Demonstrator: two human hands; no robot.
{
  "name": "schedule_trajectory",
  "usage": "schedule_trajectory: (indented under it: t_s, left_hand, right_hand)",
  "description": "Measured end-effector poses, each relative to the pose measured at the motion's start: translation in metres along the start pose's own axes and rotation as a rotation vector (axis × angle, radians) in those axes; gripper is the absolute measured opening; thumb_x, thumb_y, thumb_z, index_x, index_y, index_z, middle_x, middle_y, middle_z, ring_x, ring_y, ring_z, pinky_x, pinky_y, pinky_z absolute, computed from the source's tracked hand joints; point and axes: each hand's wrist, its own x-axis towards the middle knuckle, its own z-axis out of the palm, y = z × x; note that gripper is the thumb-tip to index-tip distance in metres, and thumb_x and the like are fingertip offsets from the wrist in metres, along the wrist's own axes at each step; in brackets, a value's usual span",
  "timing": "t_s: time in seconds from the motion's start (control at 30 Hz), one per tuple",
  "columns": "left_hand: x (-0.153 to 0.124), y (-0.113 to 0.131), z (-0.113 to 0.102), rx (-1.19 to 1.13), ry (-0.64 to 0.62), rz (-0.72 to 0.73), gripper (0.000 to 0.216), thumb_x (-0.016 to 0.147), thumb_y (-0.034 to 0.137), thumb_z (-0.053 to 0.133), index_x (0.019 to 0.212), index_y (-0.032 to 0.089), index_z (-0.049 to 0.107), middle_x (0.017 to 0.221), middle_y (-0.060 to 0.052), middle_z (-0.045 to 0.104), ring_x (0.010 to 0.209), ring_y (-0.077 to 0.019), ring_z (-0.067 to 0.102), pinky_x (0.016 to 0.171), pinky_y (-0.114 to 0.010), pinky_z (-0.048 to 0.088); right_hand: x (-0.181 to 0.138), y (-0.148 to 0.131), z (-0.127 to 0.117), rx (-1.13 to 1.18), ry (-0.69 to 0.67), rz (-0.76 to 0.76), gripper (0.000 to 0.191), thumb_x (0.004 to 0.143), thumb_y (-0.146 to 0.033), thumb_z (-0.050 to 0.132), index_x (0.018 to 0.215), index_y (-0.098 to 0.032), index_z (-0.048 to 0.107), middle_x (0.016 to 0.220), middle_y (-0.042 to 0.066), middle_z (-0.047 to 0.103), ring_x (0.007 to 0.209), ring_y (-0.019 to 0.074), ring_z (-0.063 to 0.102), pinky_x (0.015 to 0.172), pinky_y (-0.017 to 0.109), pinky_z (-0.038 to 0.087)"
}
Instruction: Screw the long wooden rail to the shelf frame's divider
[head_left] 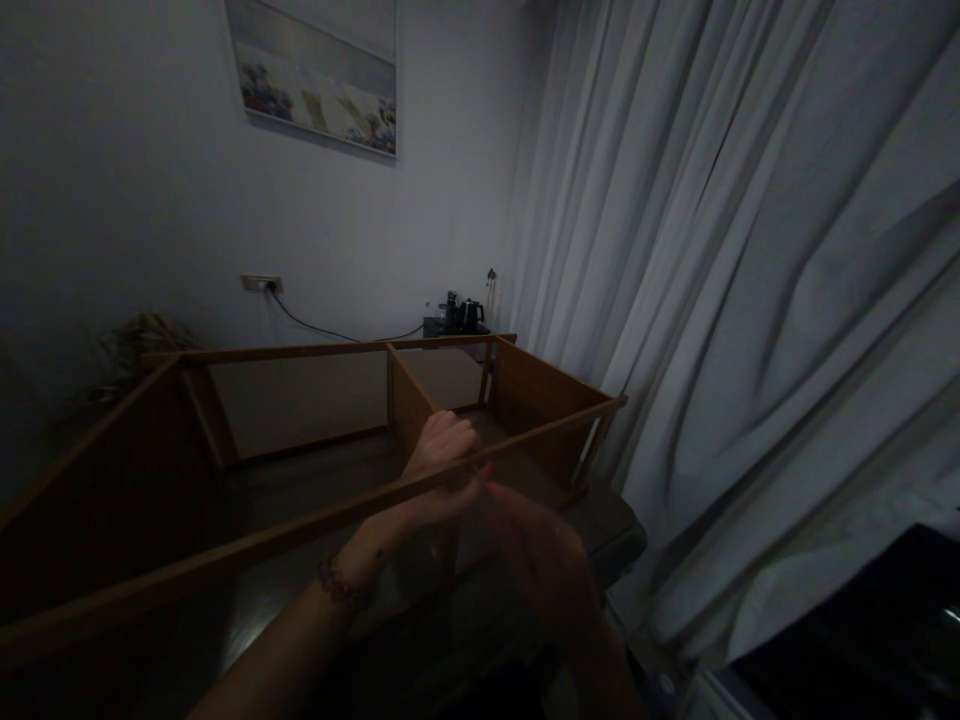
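Note:
A brown wooden frame (277, 535), like a shelf unit lying on its back, stretches across the view. My left hand (444, 445), with a beaded bracelet at the wrist, reaches in under its front rail. Its fingers are closed at the front end of the middle divider panel (411, 385), close behind the rail. My right hand (544, 555) is just in front of that joint, its fingers drawn together and pointing toward the rail. Motion blurs them. A small red spot shows at their tips, but what they hold, if anything, is not clear.
The frame lies on a dark padded surface (626, 535). Long grey-white curtains (675, 250) hang along the right. Behind stands a small black table with a dark kettle (471, 314). A cable runs from a wall socket (261, 284). A dark screen-like object (870, 620) is at lower right.

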Motion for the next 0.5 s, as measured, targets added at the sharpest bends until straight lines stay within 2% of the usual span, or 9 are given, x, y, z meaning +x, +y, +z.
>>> schedule_trajectory:
  t_s: [0.07,0.17,0.23,0.3,0.37,0.5]
  left_hand:
    - [-0.001,-0.001,0.002,-0.002,-0.004,0.002,0.009,0.078,0.021,0.047,0.073,0.022,0.04,0.066,-0.001,0.047,0.069,-0.0201,0.043,0.066,-0.037,0.034]
    - [-0.002,-0.002,0.002,-0.006,-0.005,0.0,0.009,0.078,0.02,0.046,0.073,0.022,0.039,0.065,-0.001,0.046,0.069,-0.0202,0.043,0.065,-0.036,0.033]
    - [-0.002,-0.003,0.003,-0.01,0.0,0.006,0.011,0.08,0.022,0.046,0.072,0.022,0.039,0.065,-0.001,0.046,0.069,-0.0201,0.043,0.065,-0.036,0.033]
    - [-0.002,-0.005,0.003,-0.009,-0.003,0.01,0.013,0.081,0.023,0.046,0.071,0.022,0.039,0.065,-0.001,0.046,0.069,-0.0201,0.042,0.065,-0.036,0.032]
    - [-0.003,-0.007,0.004,-0.004,-0.004,0.01,0.013,0.082,0.023,0.046,0.071,0.022,0.039,0.065,-0.001,0.046,0.069,-0.0201,0.042,0.065,-0.036,0.032]
    - [-0.004,-0.007,0.005,-0.021,-0.012,0.014,0.014,0.084,0.027,0.046,0.072,0.022,0.04,0.066,-0.001,0.047,0.071,-0.0202,0.042,0.065,-0.036,0.032]
  right_hand:
    - [0.001,-0.006,0.003,0.083,-0.017,0.09,0.031,0.098,-0.022,0.045,0.128,-0.027,0.054,0.087,0.004,0.074,0.069,0.0162,0.069,0.066,0.029,0.054]
    - [0.005,-0.019,0.009,0.363,-0.04,0.3,0.028,0.101,-0.028,0.041,0.128,-0.025,0.048,0.071,0.0,0.071,0.052,0.0126,0.064,0.051,0.023,0.05]
    - [0.007,-0.024,0.01,0.46,-0.051,0.351,0.023,0.102,-0.03,0.039,0.121,-0.025,0.051,0.068,-0.002,0.07,0.052,0.0118,0.064,0.05,0.022,0.049]
    - [0.009,-0.023,0.008,0.396,-0.057,0.3,0.019,0.101,-0.028,0.04,0.11,-0.025,0.057,0.075,-0.001,0.072,0.063,0.0126,0.068,0.06,0.023,0.052]
    - [0.009,-0.018,0.004,0.279,-0.077,0.198,0.018,0.1,-0.024,0.043,0.107,-0.024,0.06,0.092,0.003,0.073,0.081,0.0143,0.069,0.074,0.025,0.054]
    - [0.006,-0.004,-0.006,0.13,-0.135,0.001,0.03,0.098,-0.02,0.046,0.126,-0.023,0.056,0.118,0.008,0.065,0.109,0.0173,0.062,0.092,0.03,0.051]
